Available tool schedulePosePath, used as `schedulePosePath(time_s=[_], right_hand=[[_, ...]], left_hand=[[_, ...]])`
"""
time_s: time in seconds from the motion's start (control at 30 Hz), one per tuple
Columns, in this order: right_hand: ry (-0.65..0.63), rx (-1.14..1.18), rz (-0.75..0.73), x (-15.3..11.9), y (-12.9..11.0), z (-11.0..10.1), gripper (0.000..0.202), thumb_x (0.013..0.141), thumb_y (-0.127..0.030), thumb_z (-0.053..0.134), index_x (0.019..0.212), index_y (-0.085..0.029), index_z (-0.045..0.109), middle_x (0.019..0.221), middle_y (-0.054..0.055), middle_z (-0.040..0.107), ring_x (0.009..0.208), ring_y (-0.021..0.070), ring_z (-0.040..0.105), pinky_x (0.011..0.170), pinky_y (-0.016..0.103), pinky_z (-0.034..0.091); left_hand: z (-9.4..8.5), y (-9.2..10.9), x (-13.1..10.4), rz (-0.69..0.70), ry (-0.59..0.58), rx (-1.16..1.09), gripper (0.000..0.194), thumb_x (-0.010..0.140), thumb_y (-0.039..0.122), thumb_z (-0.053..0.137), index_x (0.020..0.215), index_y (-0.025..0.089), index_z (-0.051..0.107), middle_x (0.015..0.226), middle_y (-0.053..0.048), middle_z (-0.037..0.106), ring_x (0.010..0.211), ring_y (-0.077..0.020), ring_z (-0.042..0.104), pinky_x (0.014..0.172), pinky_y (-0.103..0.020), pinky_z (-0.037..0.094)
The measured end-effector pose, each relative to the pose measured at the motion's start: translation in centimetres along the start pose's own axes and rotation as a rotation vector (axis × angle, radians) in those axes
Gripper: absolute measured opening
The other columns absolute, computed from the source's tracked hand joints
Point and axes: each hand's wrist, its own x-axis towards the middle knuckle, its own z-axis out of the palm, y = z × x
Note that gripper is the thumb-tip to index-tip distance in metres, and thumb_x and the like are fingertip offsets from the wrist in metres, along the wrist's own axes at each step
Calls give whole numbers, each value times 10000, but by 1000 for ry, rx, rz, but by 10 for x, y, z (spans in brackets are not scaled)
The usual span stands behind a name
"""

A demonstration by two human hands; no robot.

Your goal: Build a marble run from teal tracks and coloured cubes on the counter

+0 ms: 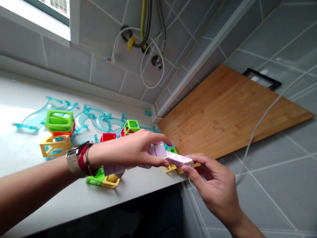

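Note:
A lavender and white snake puzzle (175, 158) made of wedge-shaped segments is held up between my hands, above the counter's front edge. My left hand (141, 145) grips its middle part between thumb and fingers. More lavender segments stick out below the left wrist, and the stretch between is partly hidden by that hand. At the other end, my right hand (215, 182) pinches the last white segment between thumb and fingertips. Behind and beneath the puzzle are green and yellow plastic frame blocks (170, 168), partly covered by it.
On the white counter (63, 199) lie clear teal track pieces (99, 119) and stacked frame blocks (59, 122) in green, red and yellow. A wooden board (226, 114) leans in the right corner. Hoses (147, 17) and a white cable (272, 103) hang along the tiled walls.

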Motion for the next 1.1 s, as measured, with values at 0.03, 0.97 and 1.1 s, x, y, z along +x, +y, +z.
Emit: schedulePosePath(time_s=[0.03,0.97,1.1], right_hand=[[2,12,-8,0,-2,2,120,978,-232,702,1096,-224,721,997,56,743,797,181,725,668,268,619],[-191,90,-111,23,-3,17,109,996,-237,667,1082,-197,721,962,46,689,851,163,658,751,280,529],[-158,350,229,25,6,30,207,990,-375,689,1122,-215,687,855,8,670,720,144,658,610,242,551]], left_hand=[[0,0,0,3,4,4,566,907,584,686,1331,210,660,774,9,703,602,-126,633,501,-198,398],[6,8,-4,43,-72,255,296,873,477,727,974,198,737,648,21,662,523,-125,583,462,-222,320],[12,4,-4,59,57,457,611,768,485,818,1301,213,694,756,-25,729,596,-188,645,513,-250,346]])
